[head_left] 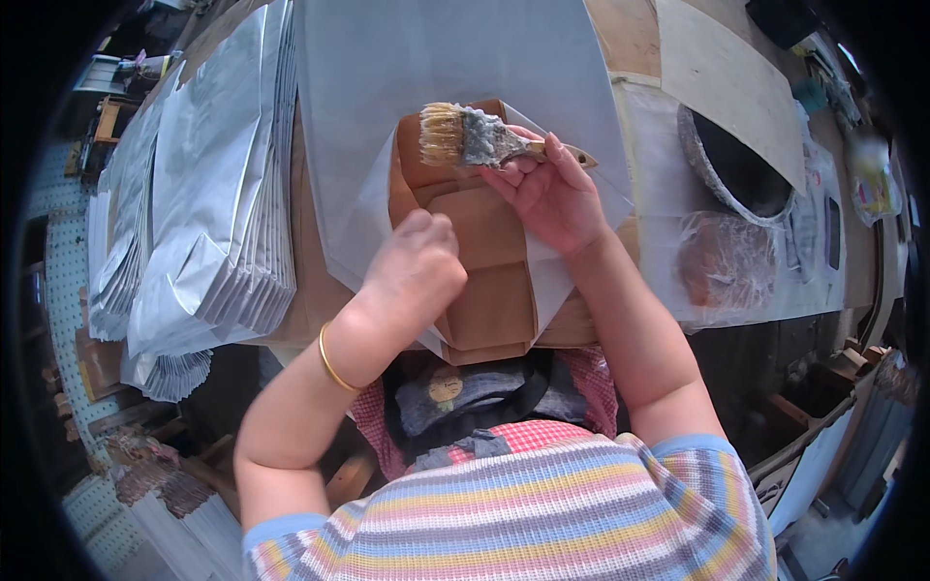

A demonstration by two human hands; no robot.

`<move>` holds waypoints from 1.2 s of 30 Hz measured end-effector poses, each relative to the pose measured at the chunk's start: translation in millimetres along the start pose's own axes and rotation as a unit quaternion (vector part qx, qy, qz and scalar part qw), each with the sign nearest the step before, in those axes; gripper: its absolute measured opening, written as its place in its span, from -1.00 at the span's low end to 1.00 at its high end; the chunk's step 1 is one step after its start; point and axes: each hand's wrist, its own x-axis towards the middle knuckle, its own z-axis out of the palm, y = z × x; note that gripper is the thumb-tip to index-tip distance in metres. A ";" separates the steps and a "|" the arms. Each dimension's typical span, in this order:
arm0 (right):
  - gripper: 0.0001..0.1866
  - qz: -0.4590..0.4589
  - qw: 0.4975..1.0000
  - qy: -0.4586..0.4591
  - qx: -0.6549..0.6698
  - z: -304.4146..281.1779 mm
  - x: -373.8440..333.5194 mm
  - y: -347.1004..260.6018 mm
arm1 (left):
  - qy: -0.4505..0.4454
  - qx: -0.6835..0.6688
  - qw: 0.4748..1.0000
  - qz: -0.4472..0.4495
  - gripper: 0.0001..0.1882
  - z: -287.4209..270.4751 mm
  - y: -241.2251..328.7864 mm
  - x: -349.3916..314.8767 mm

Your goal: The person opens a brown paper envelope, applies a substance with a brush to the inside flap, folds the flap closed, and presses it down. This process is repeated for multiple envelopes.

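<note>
Because its wet-looking bristles (441,136) would probably smear, my right fingers (511,180) pinch the wide grey-crusted brush (480,138) by its handle (581,158) over the folded brown paper base (489,228) toward twelve o'clock, my left fingers (442,230) curled tight at nine, any hold hidden.

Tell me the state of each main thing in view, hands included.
Brush: held in the right hand, caked with residue
Left hand: curled; contents, if any, hidden
Brown-lined bag: end spread open
Silver bags: stacked flat
Round container: partly covered by a cream sheet
</note>
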 end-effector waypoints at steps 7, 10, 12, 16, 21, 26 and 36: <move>-0.52 0.067 0.997 -0.030 0.013 -6.2 1.9 -14.0 | -0.255 -0.145 0.950 -0.105 -0.86 -10.0 16.1 -9.7; -0.51 0.111 0.994 -0.023 0.003 -7.9 2.3 -20.6 | -0.213 -0.138 0.958 -0.133 -0.83 -8.0 9.9 -14.1; -0.51 0.124 0.992 -0.021 -0.007 -7.9 1.6 -21.7 | -0.129 -0.100 0.980 -0.112 -0.88 -10.8 -5.0 -19.3; -0.48 0.120 0.992 -0.021 -0.033 -5.4 1.6 -21.2 | -0.006 -0.275 0.943 -0.185 -0.92 -1.8 -31.7 -11.3; -0.60 0.010 0.969 -0.035 -0.246 16.3 -13.8 -28.3 | 0.099 -0.423 0.872 -0.226 -0.89 36.1 -45.6 -8.2; -0.72 -0.155 0.515 -0.250 -0.805 81.2 -25.0 -4.9 | 0.118 -0.472 0.841 -0.237 -0.82 43.5 -45.9 -9.2; -0.61 -0.147 0.441 -0.186 -0.866 88.4 -103.8 -17.9 | 0.143 -0.530 0.772 -0.319 -0.87 58.4 -36.6 -1.4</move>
